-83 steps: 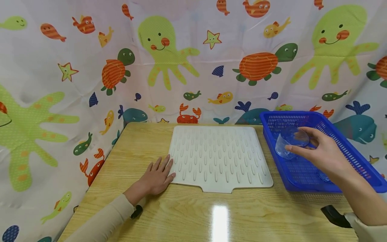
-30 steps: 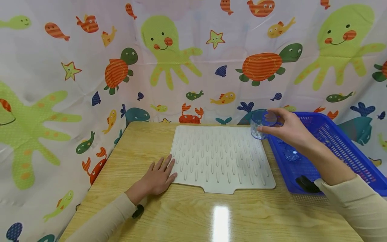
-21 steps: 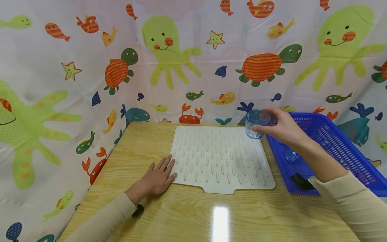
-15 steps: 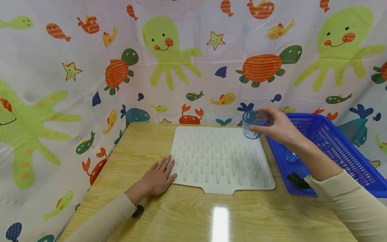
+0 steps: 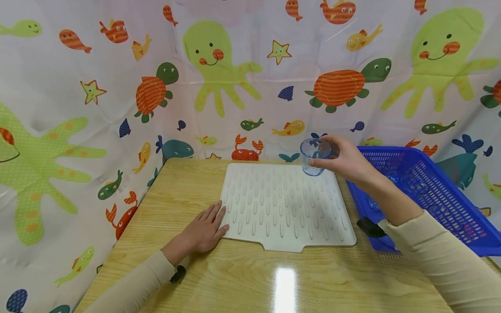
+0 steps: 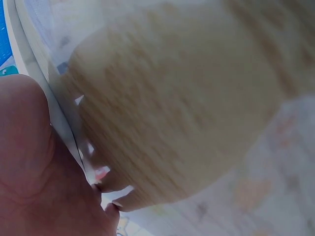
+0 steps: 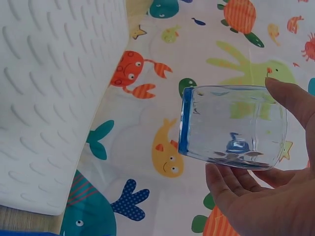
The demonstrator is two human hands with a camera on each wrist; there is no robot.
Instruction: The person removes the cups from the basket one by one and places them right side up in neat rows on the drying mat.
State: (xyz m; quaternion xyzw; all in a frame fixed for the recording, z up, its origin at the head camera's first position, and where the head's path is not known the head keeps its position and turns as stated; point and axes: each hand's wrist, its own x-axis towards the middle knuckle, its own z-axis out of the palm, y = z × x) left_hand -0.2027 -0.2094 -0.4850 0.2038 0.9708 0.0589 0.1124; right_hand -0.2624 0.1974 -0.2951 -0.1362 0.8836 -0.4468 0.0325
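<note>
My right hand (image 5: 344, 158) holds a clear, blue-tinted drinking glass (image 5: 311, 168) above the far right part of a white ridged board (image 5: 274, 213). In the right wrist view, the thumb is on one side of the glass (image 7: 216, 128) and the fingers of the right hand (image 7: 266, 201) on the other. My left hand (image 5: 203, 230) lies flat, palm down, its fingertips and thumb at the board's left edge. Blurred wood grain fills much of the left wrist view, with part of the left hand (image 6: 49, 167) along its left side.
On the right stands a blue plastic basket (image 5: 450, 186) with several clear glass items in it, partly hidden by the right forearm. The wooden table (image 5: 219, 278) runs under the board. A curtain (image 5: 250, 91) printed with sea animals closes off the back and left.
The right hand lifted the glass out of the basket and carried it left over the board, turning it from tilted to nearly upright. The left hand stays at the board's edge.
</note>
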